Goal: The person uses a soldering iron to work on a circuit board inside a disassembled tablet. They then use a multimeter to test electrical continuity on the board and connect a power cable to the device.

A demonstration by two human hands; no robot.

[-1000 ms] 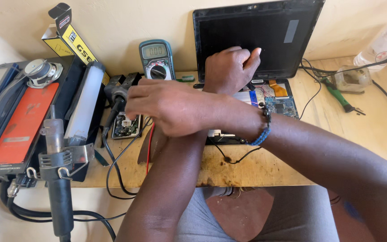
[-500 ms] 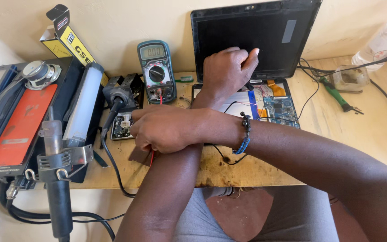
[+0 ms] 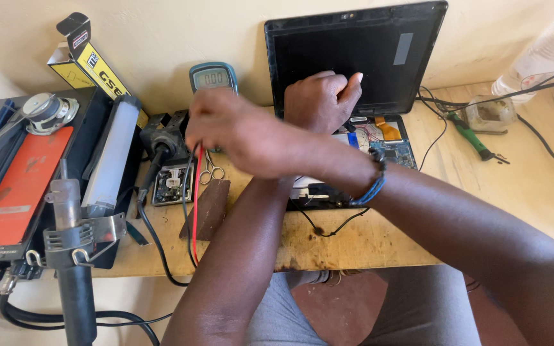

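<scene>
My arms are crossed over a wooden table [image 3: 379, 240]. My right hand [image 3: 238, 128], with a blue bracelet at its wrist, reaches left and is closed on the red and black test leads [image 3: 193, 205], which hang down from it. It hovers just in front of a teal multimeter [image 3: 213, 78] leaning on the wall. My left hand [image 3: 322, 99] rests with curled fingers on an opened tablet [image 3: 386, 138], whose circuit board and orange ribbon are exposed and whose dark screen [image 3: 379, 57] stands up behind. Whether the left hand holds anything is hidden.
A hot-air tool [image 3: 72, 256] in a metal holder stands at front left, beside a black station with an orange panel [image 3: 20, 186]. Small scissors [image 3: 209, 168], a small circuit module [image 3: 171, 182], a yellow box [image 3: 97, 64], a green-handled tool [image 3: 472, 138] and cables lie around.
My right hand has risen from the table's middle toward the multimeter, lifting the leads. My left hand stays on the tablet.
</scene>
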